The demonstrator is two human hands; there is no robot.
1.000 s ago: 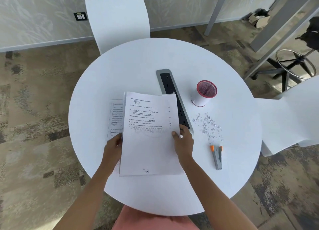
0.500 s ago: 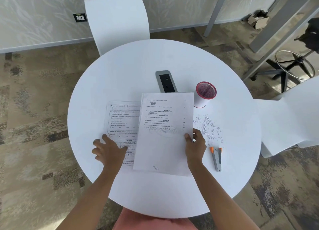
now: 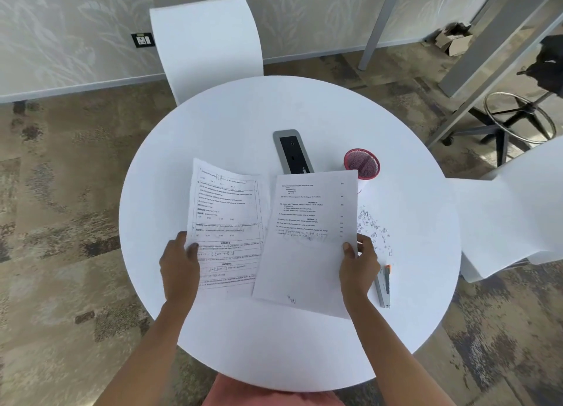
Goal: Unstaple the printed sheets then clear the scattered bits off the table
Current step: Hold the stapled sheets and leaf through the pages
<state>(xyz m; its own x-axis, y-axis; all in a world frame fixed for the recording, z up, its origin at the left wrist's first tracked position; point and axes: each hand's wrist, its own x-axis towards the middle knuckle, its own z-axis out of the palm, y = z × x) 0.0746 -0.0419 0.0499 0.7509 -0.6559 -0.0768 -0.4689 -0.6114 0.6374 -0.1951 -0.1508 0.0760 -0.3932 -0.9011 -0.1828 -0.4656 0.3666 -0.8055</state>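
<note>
Sheets now parted: left hand (image 3: 179, 265) has picked up the left sheet (image 3: 225, 223) it lay flat beside.
Right hand (image 3: 358, 267) pinches right sheet (image 3: 307, 238), centre frame; stapler (image 3: 384, 287) and staple bits (image 3: 373, 232) right; red cup (image 3: 362, 163) beyond on table (image 3: 274, 351).

Single head-worn cam, wide-angle, looking steeply down and fwd; close above both hands, round table (image 3: 243, 125) filling frame beyond them; floor visible around.

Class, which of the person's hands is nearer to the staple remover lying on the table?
Right. The right hand grips a sheet just left of the staple remover; the left hand holds another sheet across the table.
</note>
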